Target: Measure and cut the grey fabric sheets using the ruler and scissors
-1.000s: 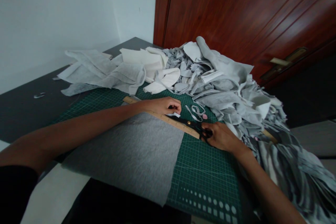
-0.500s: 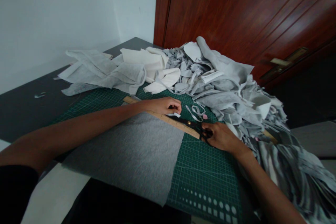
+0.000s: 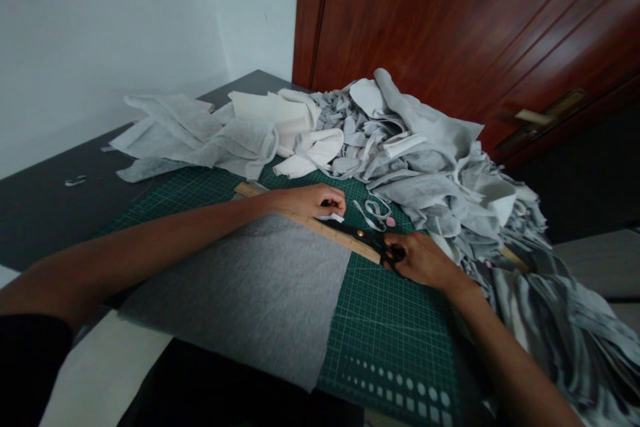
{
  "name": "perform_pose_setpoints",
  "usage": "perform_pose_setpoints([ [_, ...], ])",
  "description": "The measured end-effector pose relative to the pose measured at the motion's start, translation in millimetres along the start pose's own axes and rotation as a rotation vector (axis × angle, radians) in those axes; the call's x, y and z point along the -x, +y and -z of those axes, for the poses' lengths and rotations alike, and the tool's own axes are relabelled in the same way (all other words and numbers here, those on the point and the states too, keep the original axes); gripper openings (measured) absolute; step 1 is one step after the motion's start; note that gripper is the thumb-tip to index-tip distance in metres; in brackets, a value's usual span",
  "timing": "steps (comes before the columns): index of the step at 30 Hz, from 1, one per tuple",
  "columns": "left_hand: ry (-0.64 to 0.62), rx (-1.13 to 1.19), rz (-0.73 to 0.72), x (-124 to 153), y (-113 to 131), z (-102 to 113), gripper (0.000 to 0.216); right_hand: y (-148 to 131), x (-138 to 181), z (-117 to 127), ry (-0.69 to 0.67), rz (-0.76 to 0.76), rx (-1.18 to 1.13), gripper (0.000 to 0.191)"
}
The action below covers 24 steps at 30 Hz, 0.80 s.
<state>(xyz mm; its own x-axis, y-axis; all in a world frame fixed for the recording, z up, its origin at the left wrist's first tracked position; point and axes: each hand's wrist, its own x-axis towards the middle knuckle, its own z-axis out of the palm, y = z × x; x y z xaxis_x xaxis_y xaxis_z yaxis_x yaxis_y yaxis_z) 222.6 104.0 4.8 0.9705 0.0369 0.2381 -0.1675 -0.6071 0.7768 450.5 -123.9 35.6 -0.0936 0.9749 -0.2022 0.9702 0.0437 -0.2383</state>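
Observation:
A sheet of grey fabric [image 3: 250, 293] lies on the green cutting mat [image 3: 390, 320], its near edge hanging over the front. Along its far edge runs a wooden ruler [image 3: 345, 239]. My right hand [image 3: 425, 260] is closed on the handles of black scissors [image 3: 363, 235], whose blades lie beside the ruler's far side and point left. My left hand [image 3: 320, 200] pinches the end of a narrow strip of fabric [image 3: 333, 217] close to the blade tips. The left forearm crosses over the ruler and the sheet.
Piles of grey and cream fabric scraps [image 3: 425, 153] cover the back and right of the table. A curled thin strip [image 3: 375, 210] and a pink piece [image 3: 391, 221] lie on the mat past the scissors. Behind stand a white wall [image 3: 150, 27] and a wooden door [image 3: 450, 27].

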Motion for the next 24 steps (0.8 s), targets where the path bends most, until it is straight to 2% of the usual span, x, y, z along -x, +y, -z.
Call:
perform_pose_setpoints([
  [24, 0.018, 0.027, 0.018, 0.8, -6.1, 0.5, 0.015, 3.8, 0.0, -1.1, -0.010, 0.014, 0.008, 0.005],
])
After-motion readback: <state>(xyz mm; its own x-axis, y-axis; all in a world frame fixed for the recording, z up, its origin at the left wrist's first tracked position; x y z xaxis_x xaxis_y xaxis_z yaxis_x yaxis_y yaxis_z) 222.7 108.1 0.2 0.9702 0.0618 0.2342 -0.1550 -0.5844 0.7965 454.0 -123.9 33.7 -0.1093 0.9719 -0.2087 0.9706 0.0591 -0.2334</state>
